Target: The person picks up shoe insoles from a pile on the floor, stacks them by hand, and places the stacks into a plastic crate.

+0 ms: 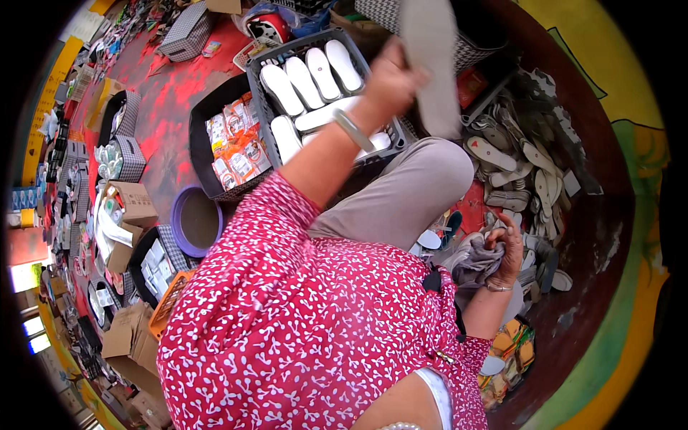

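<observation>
My left hand [390,82] is raised at the upper middle, its fingers closed on the edge of a long off-white insole [433,79]. Motion blurs the insole, which stands upright beyond my bent knee. Under my left forearm is a dark grey crate [256,79] with white insoles [322,74] laid out in rows. At the right, near my side, my right hand [507,247] has its fingers curled round a bunched grey cloth [473,261]. Part of the cloth lies behind the palm. A heap of loose insoles and soles [527,168] lies beyond that hand.
Left of the crate stands a black bin [203,136] holding orange-and-white packets [240,147]. A purple-rimmed tub [175,222], cardboard boxes [132,344] and checked baskets [188,32] stand on the red floor at left. A low dark-red wall edge [609,236] curves along the right, beside small coloured pieces [512,351].
</observation>
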`<state>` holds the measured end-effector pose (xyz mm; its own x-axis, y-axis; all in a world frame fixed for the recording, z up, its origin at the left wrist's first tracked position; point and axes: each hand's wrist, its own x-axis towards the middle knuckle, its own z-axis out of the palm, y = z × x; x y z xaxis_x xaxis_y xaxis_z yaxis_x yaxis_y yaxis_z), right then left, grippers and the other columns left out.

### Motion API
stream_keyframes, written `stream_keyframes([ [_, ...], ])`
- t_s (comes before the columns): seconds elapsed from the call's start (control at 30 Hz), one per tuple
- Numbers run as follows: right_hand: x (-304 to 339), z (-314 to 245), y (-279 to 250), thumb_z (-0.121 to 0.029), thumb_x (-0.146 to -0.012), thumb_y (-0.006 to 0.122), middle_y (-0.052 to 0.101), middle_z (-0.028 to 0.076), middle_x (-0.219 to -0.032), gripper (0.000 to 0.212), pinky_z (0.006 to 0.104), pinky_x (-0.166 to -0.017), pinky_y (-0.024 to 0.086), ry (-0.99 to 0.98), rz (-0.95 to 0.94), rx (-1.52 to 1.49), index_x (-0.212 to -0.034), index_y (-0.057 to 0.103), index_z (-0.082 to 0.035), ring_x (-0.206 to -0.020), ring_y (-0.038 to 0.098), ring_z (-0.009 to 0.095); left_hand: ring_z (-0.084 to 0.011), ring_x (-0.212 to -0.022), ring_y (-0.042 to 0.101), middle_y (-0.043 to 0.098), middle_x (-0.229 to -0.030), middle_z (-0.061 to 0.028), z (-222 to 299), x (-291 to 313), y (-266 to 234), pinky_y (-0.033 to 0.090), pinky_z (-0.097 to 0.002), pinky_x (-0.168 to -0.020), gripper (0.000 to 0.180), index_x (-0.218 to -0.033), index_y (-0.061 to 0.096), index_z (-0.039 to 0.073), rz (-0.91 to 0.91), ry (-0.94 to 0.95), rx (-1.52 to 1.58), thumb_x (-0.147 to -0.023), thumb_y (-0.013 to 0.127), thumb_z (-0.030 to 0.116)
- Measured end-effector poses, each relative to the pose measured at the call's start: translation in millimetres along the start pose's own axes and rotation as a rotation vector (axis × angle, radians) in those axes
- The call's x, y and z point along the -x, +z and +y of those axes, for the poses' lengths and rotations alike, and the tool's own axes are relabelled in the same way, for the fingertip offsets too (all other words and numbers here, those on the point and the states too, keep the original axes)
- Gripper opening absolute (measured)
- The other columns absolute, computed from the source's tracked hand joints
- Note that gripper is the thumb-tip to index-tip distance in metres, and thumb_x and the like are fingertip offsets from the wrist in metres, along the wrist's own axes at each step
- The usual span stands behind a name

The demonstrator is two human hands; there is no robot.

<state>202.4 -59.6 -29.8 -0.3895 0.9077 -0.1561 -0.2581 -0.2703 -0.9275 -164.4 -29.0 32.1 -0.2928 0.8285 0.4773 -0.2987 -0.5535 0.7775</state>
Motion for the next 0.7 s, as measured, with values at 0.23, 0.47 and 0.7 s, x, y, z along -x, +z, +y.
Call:
stream_keyframes([
  [0.23, 16, 2, 7, -0.025, -0.09, 0.054, 0.058, 0.009, -0.066, 0.033, 0.023, -0.053, 0.042, 0.066, 0.11, -0.055, -0.108, 0.054, 0.003, -0.056, 0.05, 0.012, -0.0182, -0.108, 0.052, 0.054, -0.118, -0.0101, 62, 16, -161, 0.041, -0.0307, -0.094, 0.047, -0.129, 0.038, 0.001, 0.146, -0.172, -0.523, -0.083, 0.05, -0.002],
  [0.47, 4, 9, 8, -0.028, -0.091, 0.053, 0.057, 0.007, -0.066, 0.036, 0.0214, -0.053, 0.042, 0.136, 0.114, 0.031, -0.109, 0.053, 0.003, -0.056, 0.05, 0.011, -0.0166, -0.108, 0.051, 0.055, -0.114, -0.0091, 27, 49, -220, 0.039, -0.0294, -0.094, 0.05, -0.125, 0.043, 0.002, -0.001, -0.538, -0.892, -0.077, 0.052, -0.006],
  [0.7, 1, 10, 8, -0.029, -0.091, 0.053, 0.058, 0.006, -0.066, 0.036, 0.0208, -0.053, 0.041, 0.191, 0.16, 0.105, -0.108, 0.054, 0.002, -0.054, 0.049, 0.01, -0.0236, -0.103, 0.056, 0.059, -0.112, -0.0154, -23, 54, -224, 0.042, -0.0308, -0.091, 0.045, -0.117, 0.052, 0.002, -0.175, -0.684, -1.101, -0.073, 0.053, -0.003],
])
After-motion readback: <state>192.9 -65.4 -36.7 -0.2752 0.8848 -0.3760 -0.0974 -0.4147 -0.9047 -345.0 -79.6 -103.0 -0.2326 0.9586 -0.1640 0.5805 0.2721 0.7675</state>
